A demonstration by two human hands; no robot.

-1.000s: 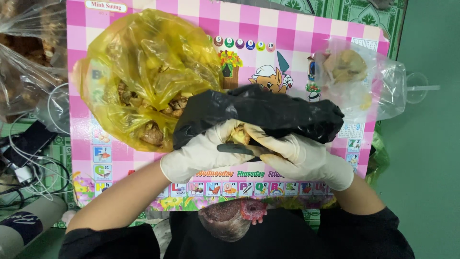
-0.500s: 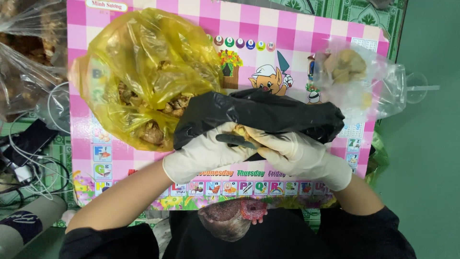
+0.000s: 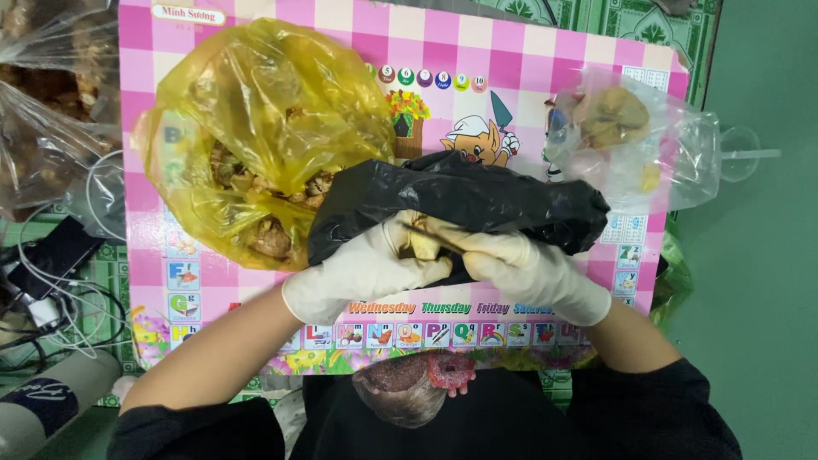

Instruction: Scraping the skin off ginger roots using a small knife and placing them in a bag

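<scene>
Small pale brown piece (image 3: 423,247) pinched between fingers of both gloved hands, left hand (image 3: 362,268) and right hand (image 3: 528,273), at near edge of pink board (image 3: 596,43). Held over black bag (image 3: 477,200) so scraps are caught. Yellow bag (image 3: 256,128) kept open at left edge; clear bag (image 3: 639,149) at right edge.

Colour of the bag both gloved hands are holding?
Black bag, clearest in the head view.

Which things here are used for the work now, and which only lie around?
In use: left hand, right hand, small pale piece, black bag, yellow bag.
Lying about: clear bag, cables, pink board.
</scene>
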